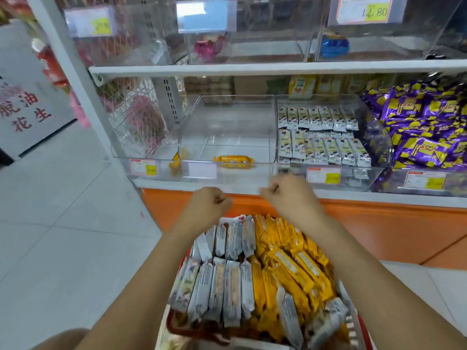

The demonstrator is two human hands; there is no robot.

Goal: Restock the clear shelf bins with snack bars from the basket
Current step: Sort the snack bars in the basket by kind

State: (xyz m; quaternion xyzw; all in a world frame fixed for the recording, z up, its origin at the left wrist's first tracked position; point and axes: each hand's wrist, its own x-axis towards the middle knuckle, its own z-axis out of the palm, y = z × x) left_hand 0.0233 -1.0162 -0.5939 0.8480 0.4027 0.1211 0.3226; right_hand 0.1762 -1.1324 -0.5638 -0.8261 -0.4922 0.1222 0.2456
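A red basket below me is packed with white-wrapped snack bars on its left and yellow-wrapped bars on its right. Both my hands hover above its far end, fingers curled into fists with nothing visible in them: my left hand, my right hand. Just beyond them on the lower shelf stands a clear bin, holding one yellow bar near its front and another yellow bar at its left side. The bin to its right holds rows of white bars.
Purple-and-yellow candy packs fill the bin at far right. An orange base panel runs under the shelf edge. Upper clear bins sit on the higher shelf. A wire rack and tiled floor lie to the left.
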